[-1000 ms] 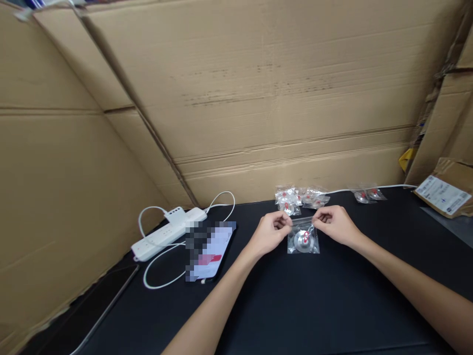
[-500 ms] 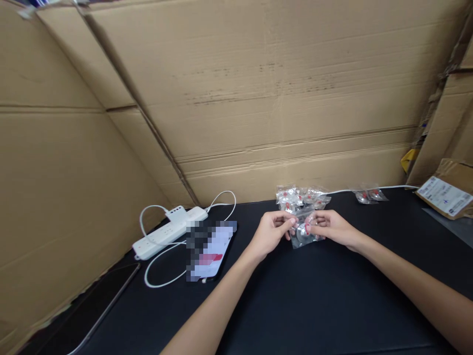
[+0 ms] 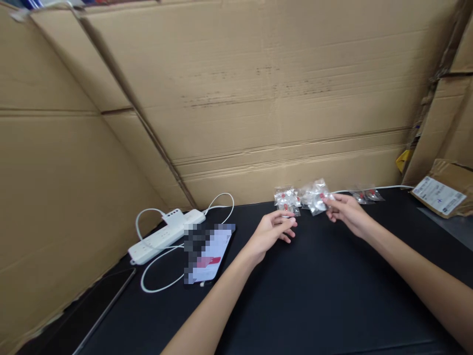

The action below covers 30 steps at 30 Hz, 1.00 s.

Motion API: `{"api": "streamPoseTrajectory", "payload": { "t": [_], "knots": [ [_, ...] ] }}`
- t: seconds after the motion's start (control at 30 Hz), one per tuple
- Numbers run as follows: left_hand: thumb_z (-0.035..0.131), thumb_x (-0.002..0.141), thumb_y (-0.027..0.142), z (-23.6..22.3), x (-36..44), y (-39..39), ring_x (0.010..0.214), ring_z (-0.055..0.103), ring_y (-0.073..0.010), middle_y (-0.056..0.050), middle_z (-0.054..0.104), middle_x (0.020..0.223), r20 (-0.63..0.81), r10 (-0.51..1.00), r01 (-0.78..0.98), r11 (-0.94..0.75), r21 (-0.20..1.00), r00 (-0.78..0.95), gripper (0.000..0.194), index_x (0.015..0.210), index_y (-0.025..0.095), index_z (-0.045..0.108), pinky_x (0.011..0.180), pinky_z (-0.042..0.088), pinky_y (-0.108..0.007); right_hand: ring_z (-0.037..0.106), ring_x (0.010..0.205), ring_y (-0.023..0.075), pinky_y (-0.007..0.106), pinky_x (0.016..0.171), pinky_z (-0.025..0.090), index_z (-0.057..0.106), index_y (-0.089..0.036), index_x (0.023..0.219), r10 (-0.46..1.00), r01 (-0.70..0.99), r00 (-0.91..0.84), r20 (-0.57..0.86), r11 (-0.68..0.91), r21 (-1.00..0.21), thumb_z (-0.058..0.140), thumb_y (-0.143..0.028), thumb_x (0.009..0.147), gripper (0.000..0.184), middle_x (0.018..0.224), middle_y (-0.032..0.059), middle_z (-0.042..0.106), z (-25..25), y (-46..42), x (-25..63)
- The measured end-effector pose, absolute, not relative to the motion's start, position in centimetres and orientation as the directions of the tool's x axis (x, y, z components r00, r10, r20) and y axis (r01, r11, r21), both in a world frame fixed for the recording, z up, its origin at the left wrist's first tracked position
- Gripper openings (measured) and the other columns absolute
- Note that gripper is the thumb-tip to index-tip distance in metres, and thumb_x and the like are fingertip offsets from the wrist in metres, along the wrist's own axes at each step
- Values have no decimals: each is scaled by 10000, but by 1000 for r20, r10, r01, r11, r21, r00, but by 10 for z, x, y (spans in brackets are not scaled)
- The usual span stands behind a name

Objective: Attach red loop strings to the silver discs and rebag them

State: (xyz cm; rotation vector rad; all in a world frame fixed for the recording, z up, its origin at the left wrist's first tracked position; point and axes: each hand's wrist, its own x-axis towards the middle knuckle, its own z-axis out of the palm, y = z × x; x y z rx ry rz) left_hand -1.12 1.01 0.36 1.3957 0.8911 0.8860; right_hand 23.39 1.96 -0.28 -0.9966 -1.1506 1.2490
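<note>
My right hand point(image 3: 345, 212) pinches a small clear plastic bag point(image 3: 317, 203) by its right side. A round silvery item and a red piece show inside it, though their exact kind is unclear. That bag is up against the back group of similar bags. My left hand point(image 3: 275, 229) is open, fingers apart, with nothing in it. Just beyond its fingertips lies a cluster of clear bags point(image 3: 284, 196) with red bits inside. More such bags point(image 3: 365, 195) lie farther right, behind my right hand.
At left a white power strip point(image 3: 166, 236) with cables lies near a phone point(image 3: 212, 256) and a dark flat tablet-like device point(image 3: 99, 305). A labelled brown parcel point(image 3: 441, 195) sits at right. Cardboard walls point(image 3: 258, 98) enclose the black table point(image 3: 314, 296).
My right hand has carried the plastic bag away and up to the bags at the back. My left hand has let go of it and stays in about the same place.
</note>
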Motion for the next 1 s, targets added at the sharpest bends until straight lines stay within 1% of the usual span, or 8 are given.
{"api": "streamPoseTrajectory", "payload": {
  "t": [0.1, 0.2, 0.3, 0.5, 0.6, 0.7, 0.8, 1.0],
  "knots": [
    [720, 777, 390, 3, -12, 11, 705, 650, -166, -114, 665, 932, -24, 905, 40, 8, 999, 424, 371, 1021, 125, 631, 609, 528, -290, 467, 480, 63, 165, 378, 353, 663, -119, 803, 959, -214, 247, 140, 195, -957, 828, -368, 627, 346, 621, -8, 560, 0, 33, 271],
    [730, 763, 372, 3, -13, 12, 703, 649, -168, -113, 665, 914, -36, 903, 63, 10, 998, 429, 341, 972, 119, 638, 605, 525, -288, 457, 458, 75, 173, 363, 344, 669, -129, 805, 856, -122, 491, 160, 249, -961, 803, -348, 619, 317, 571, -16, 537, -4, 44, 314],
    [724, 768, 382, 3, -13, 12, 693, 644, -162, -109, 666, 902, -46, 901, 76, 15, 997, 431, 336, 955, 117, 639, 598, 521, -281, 484, 458, 102, 201, 384, 374, 622, -159, 706, 722, 158, 674, 157, 67, -985, 696, -365, 695, 220, 542, -15, 523, -15, 51, 352],
    [712, 775, 397, 1, -12, 13, 671, 640, -153, -98, 665, 872, -54, 904, 91, 17, 996, 424, 334, 940, 117, 637, 571, 509, -264, 615, 620, 252, 338, 568, 462, 678, -150, 650, 661, 370, 734, 156, -197, -908, 712, -267, 618, 126, 548, 63, 586, -38, 52, 386],
    [717, 765, 379, -1, -13, 14, 657, 637, -150, -90, 662, 854, -48, 908, 83, 14, 996, 417, 312, 921, 120, 639, 553, 505, -261, 645, 830, 337, 405, 707, 472, 745, -141, 847, 658, 622, 696, 286, -355, -698, 699, -323, 657, 268, 785, 147, 675, -42, 52, 388],
    [719, 762, 374, -2, -13, 14, 649, 634, -148, -88, 661, 842, -48, 912, 86, 13, 996, 408, 304, 910, 120, 641, 539, 502, -258, 638, 894, 357, 416, 707, 471, 706, -136, 1099, 662, 747, 643, 385, -430, -507, 642, -447, 728, 487, 1002, 201, 640, -46, 50, 388],
    [710, 772, 381, -3, -13, 15, 643, 632, -145, -88, 660, 843, -45, 914, 94, 8, 996, 402, 304, 912, 119, 642, 523, 497, -250, 635, 879, 350, 408, 679, 466, 660, -119, 1185, 647, 761, 637, 419, -443, -474, 609, -515, 752, 589, 1057, 220, 579, -47, 48, 387],
    [694, 781, 382, -6, -11, 17, 616, 616, -134, -77, 654, 804, -13, 931, 131, -37, 991, 364, 288, 881, 117, 641, 474, 468, -221, 626, 886, 324, 388, 698, 471, 650, -137, 1169, 644, 765, 634, 429, -440, -471, 593, -479, 778, 522, 1090, 186, 537, -41, 43, 378]
  ]
}}
